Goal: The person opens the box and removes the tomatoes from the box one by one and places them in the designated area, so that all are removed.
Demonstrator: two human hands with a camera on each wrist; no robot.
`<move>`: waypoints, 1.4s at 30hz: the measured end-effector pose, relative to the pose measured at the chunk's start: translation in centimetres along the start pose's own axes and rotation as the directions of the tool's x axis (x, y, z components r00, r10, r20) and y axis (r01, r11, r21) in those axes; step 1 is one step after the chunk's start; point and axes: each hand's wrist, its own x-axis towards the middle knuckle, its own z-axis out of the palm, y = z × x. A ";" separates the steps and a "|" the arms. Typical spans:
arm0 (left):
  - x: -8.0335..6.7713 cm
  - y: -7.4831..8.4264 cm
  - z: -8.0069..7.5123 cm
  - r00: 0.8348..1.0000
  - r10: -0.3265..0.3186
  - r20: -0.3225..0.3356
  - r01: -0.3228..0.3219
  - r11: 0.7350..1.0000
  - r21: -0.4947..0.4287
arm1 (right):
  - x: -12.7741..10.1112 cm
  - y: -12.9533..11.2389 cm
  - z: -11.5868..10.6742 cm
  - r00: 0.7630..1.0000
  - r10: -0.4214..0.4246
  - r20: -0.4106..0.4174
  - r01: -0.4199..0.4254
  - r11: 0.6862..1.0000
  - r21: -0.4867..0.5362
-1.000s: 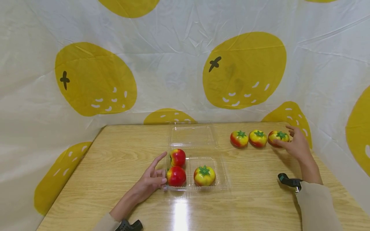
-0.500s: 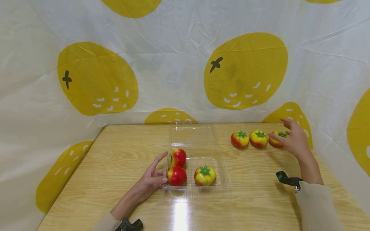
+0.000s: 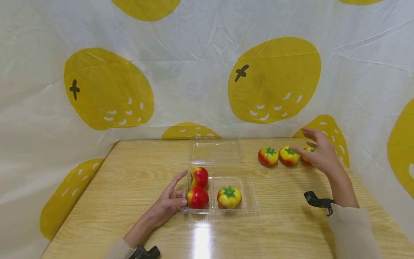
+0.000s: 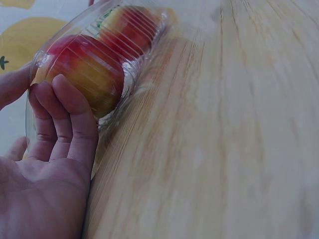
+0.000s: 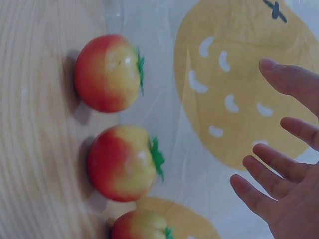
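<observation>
right hand, fingers spread wide, hovers over glossy, likely light and slippery toy tomatoes at right; left hand, relaxed, steadies flimsy clear box on desk.

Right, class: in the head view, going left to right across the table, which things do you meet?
Left hand → red tomato in the clear tray → yellow tomato → loose tomato → second loose tomato → right hand.
</observation>
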 end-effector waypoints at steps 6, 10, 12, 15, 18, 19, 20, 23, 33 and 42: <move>0.0 0.0 0.0 1.000 0.002 0.003 -0.002 1.000 0.000 | -0.3 -1.3 0.6 0.996 -0.093 -0.001 0.093 0.995 0.016; -0.1 0.0 0.0 1.000 0.006 0.009 -0.006 1.000 0.000 | -0.3 -2.4 1.2 0.989 -0.149 -0.002 0.149 0.988 0.027; -0.1 0.0 0.0 1.000 0.007 0.009 -0.007 1.000 -0.001 | -0.3 -3.1 1.5 0.986 -0.168 0.002 0.167 0.985 0.036; -0.1 0.0 0.0 1.000 0.007 0.005 -0.007 1.000 0.001 | -0.4 -4.1 1.9 0.982 -0.189 0.013 0.188 0.980 0.057; -0.1 0.0 0.0 1.000 0.004 0.000 -0.004 1.000 0.001 | -0.4 -4.8 2.4 0.978 -0.209 0.022 0.207 0.976 0.066; -0.1 0.0 0.0 1.000 0.005 0.001 -0.005 1.000 0.001 | -0.4 -5.0 2.6 0.976 -0.216 0.025 0.214 0.975 0.065; -0.1 0.0 0.0 1.000 0.005 0.002 -0.005 1.000 0.000 | -0.5 -5.1 2.7 0.973 -0.230 0.030 0.228 0.972 0.058; -0.1 0.0 0.0 1.000 0.005 0.001 -0.005 1.000 -0.005 | -0.5 -5.6 3.3 0.963 -0.266 0.043 0.264 0.963 0.047; 0.0 -0.1 0.0 1.000 0.008 0.004 -0.008 1.000 0.003 | -1.1 -7.2 4.6 0.927 -0.366 0.085 0.358 0.929 0.089; 0.0 -0.1 0.0 1.000 0.003 0.000 -0.003 1.000 0.007 | -1.4 -8.5 5.5 0.920 -0.353 0.170 0.343 0.935 0.087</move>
